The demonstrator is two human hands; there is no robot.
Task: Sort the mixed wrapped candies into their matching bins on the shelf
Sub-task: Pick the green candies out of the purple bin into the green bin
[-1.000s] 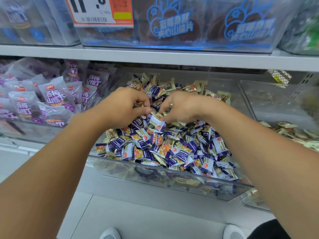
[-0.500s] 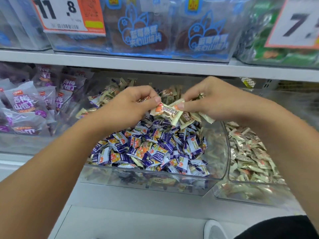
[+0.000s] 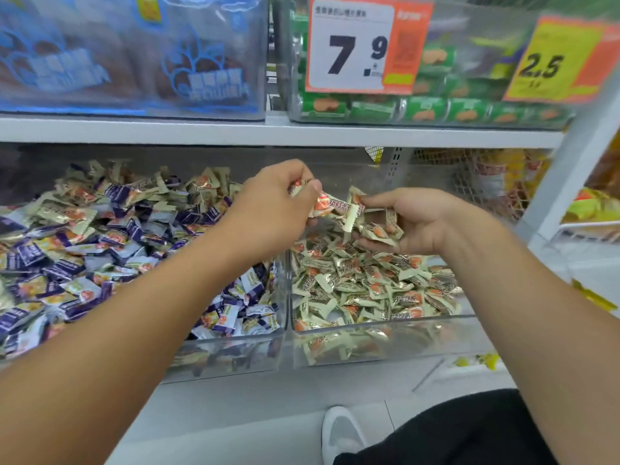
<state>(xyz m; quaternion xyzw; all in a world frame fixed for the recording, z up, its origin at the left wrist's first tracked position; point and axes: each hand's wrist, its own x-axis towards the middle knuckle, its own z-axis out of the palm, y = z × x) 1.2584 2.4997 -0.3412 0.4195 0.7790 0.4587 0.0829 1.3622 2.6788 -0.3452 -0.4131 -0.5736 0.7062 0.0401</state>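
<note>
Two clear bins stand side by side on the lower shelf. The left bin [image 3: 235, 350] holds purple-and-white candies [image 3: 60, 263] mixed with cream-gold ones. Only cream-gold candies [image 3: 362, 283] lie in the right bin [image 3: 385, 333]. My left hand [image 3: 275, 203] pinches cream-gold candies [image 3: 330, 204] above the right bin's back left corner. Beside it my right hand [image 3: 416, 219] is turned palm up over the same bin, cupping several cream-gold candies [image 3: 377, 231] in curled fingers. The two hands almost touch.
The shelf above carries a bin of blue packets [image 3: 134, 62] and a bin of green packets [image 3: 419, 105] with a 7.9 price tag [image 3: 355, 48] and a yellow 2.5 tag [image 3: 550, 62]. A white upright post [image 3: 553, 182] stands at the right. My shoe [image 3: 342, 434] shows below.
Both hands lifted cream-gold candies out of the mixed left bin and carried them right, over the cream-gold bin. The right hand has turned palm up.
</note>
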